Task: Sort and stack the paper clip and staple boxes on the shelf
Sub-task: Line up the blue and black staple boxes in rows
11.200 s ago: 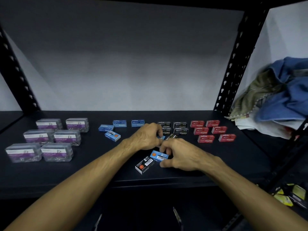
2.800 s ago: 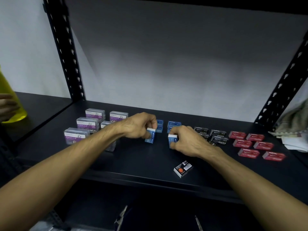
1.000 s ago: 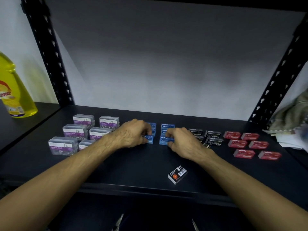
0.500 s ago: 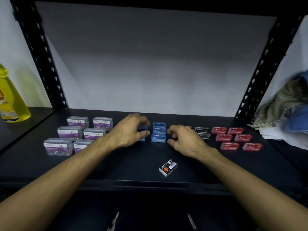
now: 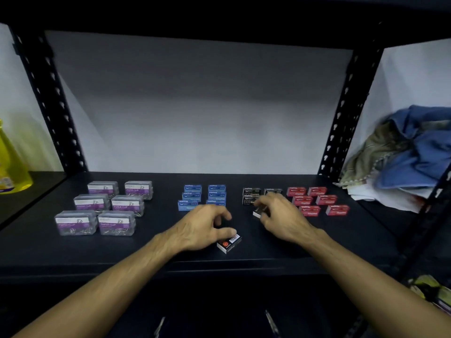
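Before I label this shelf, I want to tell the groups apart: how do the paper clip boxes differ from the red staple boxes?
The paper clip boxes are clear plastic with purple-and-white labels; the red staple boxes are opaque red. The paper clip boxes look larger and taller. They sit at the shelf's left end, the red ones toward the right. Both groups number six, laid flat in two columns.
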### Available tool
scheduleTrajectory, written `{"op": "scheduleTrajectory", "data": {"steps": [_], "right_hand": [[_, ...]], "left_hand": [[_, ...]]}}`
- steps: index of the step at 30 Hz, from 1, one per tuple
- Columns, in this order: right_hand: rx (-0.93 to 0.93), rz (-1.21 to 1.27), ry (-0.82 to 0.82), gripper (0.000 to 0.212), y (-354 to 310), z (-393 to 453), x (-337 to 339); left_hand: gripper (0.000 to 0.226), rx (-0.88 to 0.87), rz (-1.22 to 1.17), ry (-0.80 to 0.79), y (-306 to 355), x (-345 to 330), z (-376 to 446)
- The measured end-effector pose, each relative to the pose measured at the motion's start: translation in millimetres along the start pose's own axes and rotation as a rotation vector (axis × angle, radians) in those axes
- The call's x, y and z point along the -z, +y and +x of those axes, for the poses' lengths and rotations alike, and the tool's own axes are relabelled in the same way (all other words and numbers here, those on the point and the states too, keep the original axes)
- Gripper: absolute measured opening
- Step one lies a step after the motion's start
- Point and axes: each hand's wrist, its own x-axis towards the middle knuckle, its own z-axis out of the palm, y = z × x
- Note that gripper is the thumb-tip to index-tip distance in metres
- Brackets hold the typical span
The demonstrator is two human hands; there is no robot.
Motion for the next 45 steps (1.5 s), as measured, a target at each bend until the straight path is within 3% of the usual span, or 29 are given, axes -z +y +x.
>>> {"op": "scheduleTrajectory", "data": {"steps": [5, 9, 15, 22, 30, 38, 45], "right_hand": [[-0.032, -0.049, -0.046, 0.051, 13.3, -8.6, -1.4], [-0.031, -0.050, -0.100, 0.059, 17.7, -7.1, -7.2], [0.018, -0.076, -0.064, 0.050, 24.4, -6.0, -16.4], [0.086, -0.238, -0.010, 0.044, 25.9, -8.9, -13.9], [0.103, -0.294, -0.061, 0.054, 31.9, -2.7, -10.0], [0.081, -0.229, -0.074, 0.042, 36.8, -1.2, -2.6], [0.003, -0.131, -0.163, 0.030, 42.1, -0.7, 2.4]], "left_hand": [[0.067, 0.070, 0.067, -0.074, 10.1, -8.9, -3.5], [0.054, 0.061, 0.073, -0.081, 12.6, -13.8, -1.8], [0.033, 0.028, 0.001, -0.062, 13.8, -16.1, 5.1], [0.029, 0.022, -0.091, -0.054, 9.5, -19.9, 18.0], [0.032, 0.019, -0.187, -0.078, 5.9, -24.0, 30.8], [0.032, 0.029, -0.233, -0.073, 5.3, -28.7, 39.3], [0.032, -0.054, -0.095, -0.061, 7.4, -27.9, 44.1]]}}
